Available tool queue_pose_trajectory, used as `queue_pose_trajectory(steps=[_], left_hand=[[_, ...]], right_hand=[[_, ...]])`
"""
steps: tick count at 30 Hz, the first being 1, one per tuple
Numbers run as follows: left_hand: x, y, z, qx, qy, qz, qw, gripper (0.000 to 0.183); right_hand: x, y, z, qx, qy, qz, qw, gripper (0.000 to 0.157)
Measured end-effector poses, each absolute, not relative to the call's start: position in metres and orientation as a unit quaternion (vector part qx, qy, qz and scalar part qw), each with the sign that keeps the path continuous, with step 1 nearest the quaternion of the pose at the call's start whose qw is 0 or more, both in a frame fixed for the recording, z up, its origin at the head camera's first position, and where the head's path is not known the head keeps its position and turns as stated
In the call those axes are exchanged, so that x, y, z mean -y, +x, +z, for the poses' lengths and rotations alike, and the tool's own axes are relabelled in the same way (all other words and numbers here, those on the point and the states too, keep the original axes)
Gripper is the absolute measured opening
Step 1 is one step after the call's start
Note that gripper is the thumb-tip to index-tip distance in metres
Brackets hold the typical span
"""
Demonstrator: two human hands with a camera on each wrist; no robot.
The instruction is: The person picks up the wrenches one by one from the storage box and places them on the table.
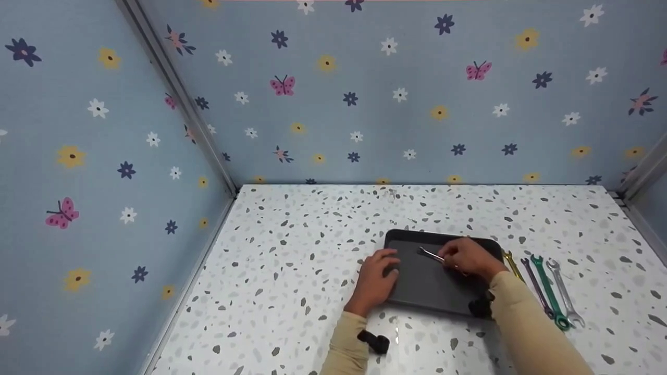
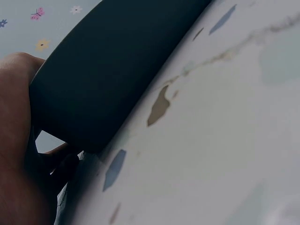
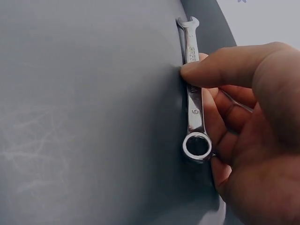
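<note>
A dark rectangular tray [image 1: 422, 291] lies on the speckled table. My left hand [image 1: 374, 278] holds its left rim, with fingertips reaching over the edge; the left wrist view shows the tray's outer wall [image 2: 103, 70] beside the hand [image 2: 16, 131]. Over the tray's right half, my right hand [image 1: 466, 256] pinches a small silver combination wrench [image 3: 193, 105] between thumb and fingers. The wrench's open end points away and its ring end lies toward the palm side. Whether the wrench touches the tray floor I cannot tell.
Right of the tray lie several wrenches side by side: a yellow one [image 1: 513, 265], a purple one [image 1: 536, 286], a green one [image 1: 550, 291] and a larger silver one [image 1: 565, 292]. Flower-patterned walls [image 1: 333, 114] border the table [image 1: 276, 291] at the back and left.
</note>
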State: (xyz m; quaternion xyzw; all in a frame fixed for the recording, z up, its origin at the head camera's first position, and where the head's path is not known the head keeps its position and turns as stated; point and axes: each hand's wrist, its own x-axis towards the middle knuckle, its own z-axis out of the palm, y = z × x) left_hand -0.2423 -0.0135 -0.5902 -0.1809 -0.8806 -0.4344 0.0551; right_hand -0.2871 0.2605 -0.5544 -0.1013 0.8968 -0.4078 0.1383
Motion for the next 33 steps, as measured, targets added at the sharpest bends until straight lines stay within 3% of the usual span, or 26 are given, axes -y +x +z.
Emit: queue_pose_trajectory(steps=[24, 33], left_hand=[[0.014, -0.242, -0.593, 0.880, -0.174, -0.440, 0.049, 0.027], [0.013, -0.244, -0.593, 0.883, -0.184, -0.427, 0.063, 0.026]], right_hand=[[-0.262, -0.283, -0.548, -0.885, -0.124, -0.419, 0.162, 0.019], [-0.263, -0.280, -0.540, -0.890, -0.095, -0.424, 0.139, 0.018]])
